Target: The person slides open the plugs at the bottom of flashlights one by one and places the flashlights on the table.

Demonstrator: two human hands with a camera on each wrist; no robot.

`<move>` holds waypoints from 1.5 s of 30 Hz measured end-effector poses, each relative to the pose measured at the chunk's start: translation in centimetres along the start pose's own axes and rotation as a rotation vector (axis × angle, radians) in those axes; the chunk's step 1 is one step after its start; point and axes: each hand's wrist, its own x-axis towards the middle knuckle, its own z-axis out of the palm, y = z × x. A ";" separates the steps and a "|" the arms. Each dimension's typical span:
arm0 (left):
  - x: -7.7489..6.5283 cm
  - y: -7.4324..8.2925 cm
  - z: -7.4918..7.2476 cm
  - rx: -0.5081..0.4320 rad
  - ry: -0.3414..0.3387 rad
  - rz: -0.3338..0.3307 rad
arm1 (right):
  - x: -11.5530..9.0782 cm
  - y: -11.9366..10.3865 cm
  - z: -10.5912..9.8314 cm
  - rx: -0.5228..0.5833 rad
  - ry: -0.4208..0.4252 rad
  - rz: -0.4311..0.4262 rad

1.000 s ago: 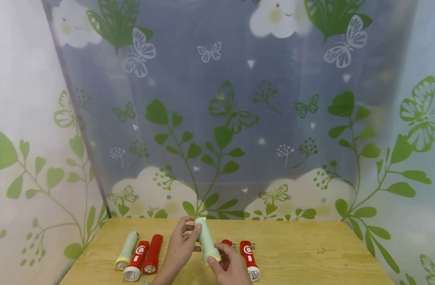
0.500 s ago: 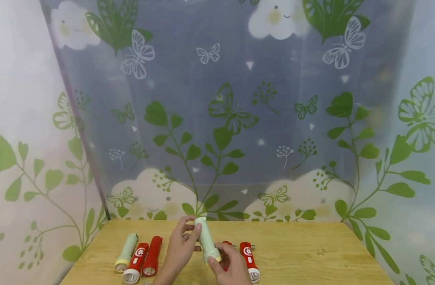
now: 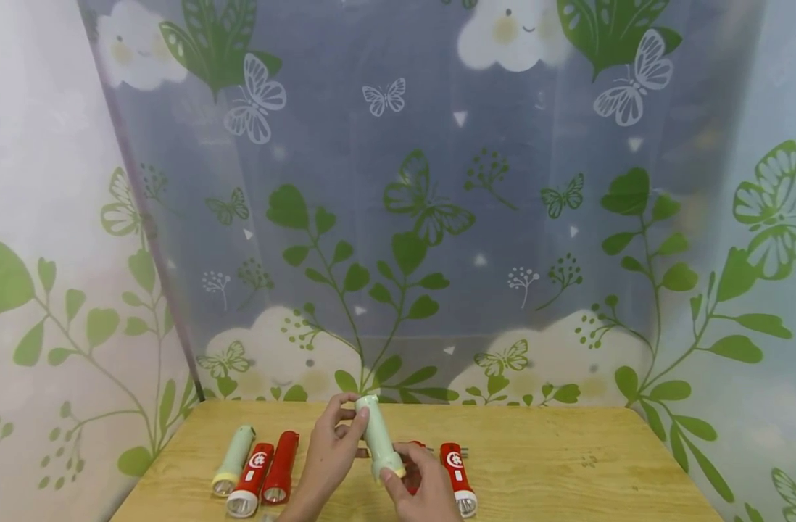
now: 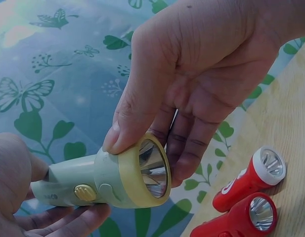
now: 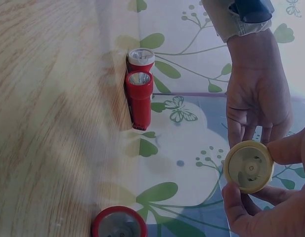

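A mint-green flashlight [image 3: 375, 438] with a pale yellow lens rim is held above the table, tilted, lens end lower and toward me. My left hand [image 3: 329, 449] grips its tail end between thumb and fingers. At the lens end, my right hand [image 3: 427, 482] pinches the head, thumb on top near the rim. The left wrist view shows the yellow switch [image 4: 85, 192] on the flashlight's side and the right hand's thumb [image 4: 117, 133] on its head. In the right wrist view the round lens [image 5: 249, 168] faces the camera, between the right hand's fingers.
Left on the wooden table [image 3: 554, 464] lie another mint flashlight [image 3: 234, 460], a red-and-white flashlight [image 3: 251, 478] and a red flashlight [image 3: 281, 467]. A second red-and-white flashlight [image 3: 459, 478] lies right; beside it, a red one [image 3: 414, 478] is mostly hidden behind my right hand.
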 end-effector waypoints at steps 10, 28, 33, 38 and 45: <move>0.0 -0.3 -0.1 -0.011 0.006 0.005 | 0.1 0.1 0.2 -0.004 0.003 0.013; -0.3 -0.3 -0.2 -0.019 0.001 0.008 | 0.1 0.1 0.2 -0.033 0.000 0.012; -0.4 -0.5 -0.1 -0.023 0.005 0.003 | 0.0 0.0 0.3 -0.037 0.002 0.027; -0.4 -0.4 -0.1 -0.022 0.011 0.012 | 0.0 -0.1 0.3 -0.035 0.005 0.017; -0.3 -0.1 -0.2 -0.021 0.007 0.001 | 0.1 -0.2 0.2 -0.036 0.005 0.005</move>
